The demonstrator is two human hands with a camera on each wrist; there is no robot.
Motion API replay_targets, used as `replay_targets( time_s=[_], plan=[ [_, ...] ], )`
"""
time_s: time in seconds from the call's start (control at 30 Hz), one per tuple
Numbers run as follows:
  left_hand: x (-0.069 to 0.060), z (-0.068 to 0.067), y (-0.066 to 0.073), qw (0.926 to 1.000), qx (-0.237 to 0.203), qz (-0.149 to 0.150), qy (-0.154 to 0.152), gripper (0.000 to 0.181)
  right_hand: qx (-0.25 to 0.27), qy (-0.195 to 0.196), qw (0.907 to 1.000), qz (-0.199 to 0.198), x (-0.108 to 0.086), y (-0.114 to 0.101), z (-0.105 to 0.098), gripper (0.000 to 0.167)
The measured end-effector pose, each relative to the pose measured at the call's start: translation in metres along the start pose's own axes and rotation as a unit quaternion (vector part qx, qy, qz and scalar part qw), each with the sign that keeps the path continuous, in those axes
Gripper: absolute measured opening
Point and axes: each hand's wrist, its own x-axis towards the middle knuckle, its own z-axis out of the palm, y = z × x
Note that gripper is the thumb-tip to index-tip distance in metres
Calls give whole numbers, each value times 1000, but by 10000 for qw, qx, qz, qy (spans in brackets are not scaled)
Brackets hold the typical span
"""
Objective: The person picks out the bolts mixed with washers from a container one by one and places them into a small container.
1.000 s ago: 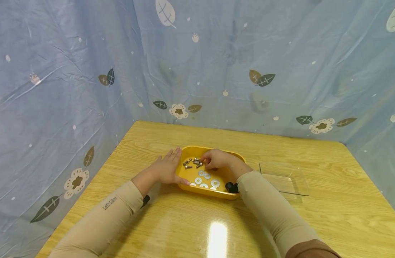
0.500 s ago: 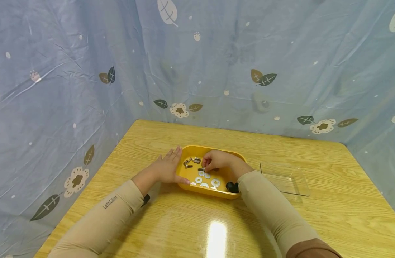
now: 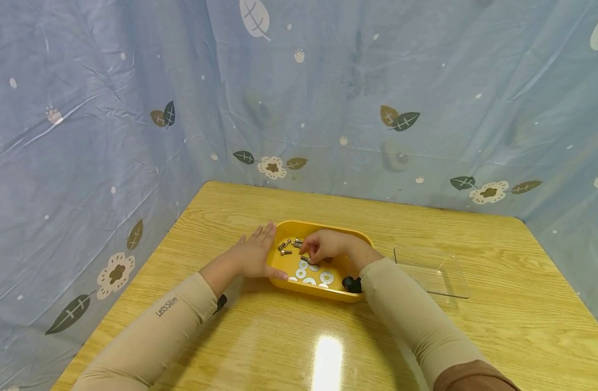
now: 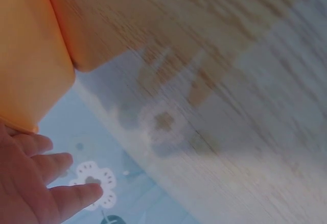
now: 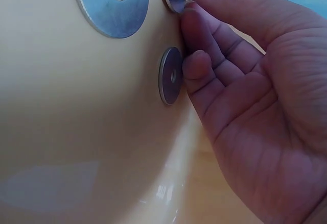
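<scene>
My left hand (image 3: 252,258) rests against the left end of the yellow tray (image 3: 328,296), fingers spread and thumb over the near rim. In the left wrist view the left hand (image 4: 36,178) touches the tray's outer wall (image 4: 30,55). Inside the tray, my right hand (image 3: 327,245) pinches a small bolt (image 3: 305,259) just above flat washers (image 3: 301,273). Its far end is partly hidden by the fingers. Beyond it lie several loose bolts (image 3: 286,252). From the right wrist, the right hand (image 5: 255,86) is close beside a washer (image 5: 171,76); the bolt is barely visible.
A clear plastic lid or box (image 3: 433,271) stands on the wooden table (image 3: 514,304) right of the tray. A black object (image 3: 351,284) shows at the tray's near right corner, by the right wrist. A blue patterned curtain (image 3: 328,108) closes off the back and left.
My right hand took one bolt from the group and moved it slightly nearer, beside the washers. Its index finger has since extended a little. The left hand stays on the tray.
</scene>
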Motion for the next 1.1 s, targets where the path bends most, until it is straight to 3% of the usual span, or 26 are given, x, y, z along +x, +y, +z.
replay_targets(
  time_s=[0.47, 0.83, 1.1],
  plan=[
    [0, 1, -1, 10000, -6, 10, 25, 127, -162, 13, 9999, -1, -1, -2, 0, 21],
    [1, 0, -2, 10000, 49, -33, -17, 128, -323, 713, 9963, -360, -5, -6, -11, 18],
    [1, 2, -1, 10000, 44, -24, -36, 126, 189, 1201, 9913, -494, -11, -14, -16, 18]
  ],
)
